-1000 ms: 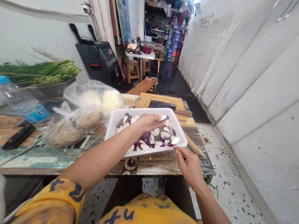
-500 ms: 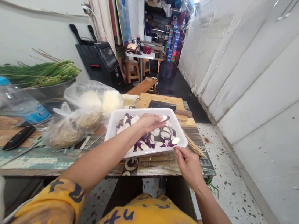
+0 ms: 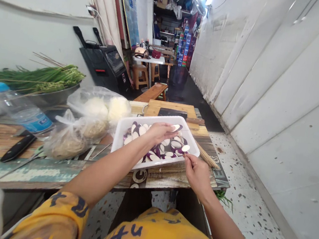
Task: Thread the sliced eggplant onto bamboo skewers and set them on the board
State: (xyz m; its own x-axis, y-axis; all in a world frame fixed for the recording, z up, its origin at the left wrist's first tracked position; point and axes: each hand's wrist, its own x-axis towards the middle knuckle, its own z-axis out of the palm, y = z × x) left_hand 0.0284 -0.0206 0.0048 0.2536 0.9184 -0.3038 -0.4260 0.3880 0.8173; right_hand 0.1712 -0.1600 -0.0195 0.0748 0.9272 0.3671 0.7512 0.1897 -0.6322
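A white tray (image 3: pixel 122 127) on the wooden table holds several purple-skinned eggplant slices (image 3: pixel 163 148). My left hand (image 3: pixel 159 131) hovers over the tray and pinches one pale slice (image 3: pixel 175 127) at its fingertips. My right hand (image 3: pixel 198 173) is at the tray's near right corner, closed on a thin skewer with one slice (image 3: pixel 185 148) on its tip. Both forearms reach out from yellow sleeves.
Plastic bags of white noodles (image 3: pixel 94 120) lie left of the tray. A black-handled knife (image 3: pixel 17 148), a water bottle (image 3: pixel 20 110) and a metal bowl of green chives (image 3: pixel 39 79) are further left. A cleaver (image 3: pixel 175 113) rests on a cutting board behind; loose skewers (image 3: pixel 206 154) lie right.
My right hand has moved up and in toward the tray, lifting the skewered slice. My left hand has raised its slice slightly. The view has shifted a little.
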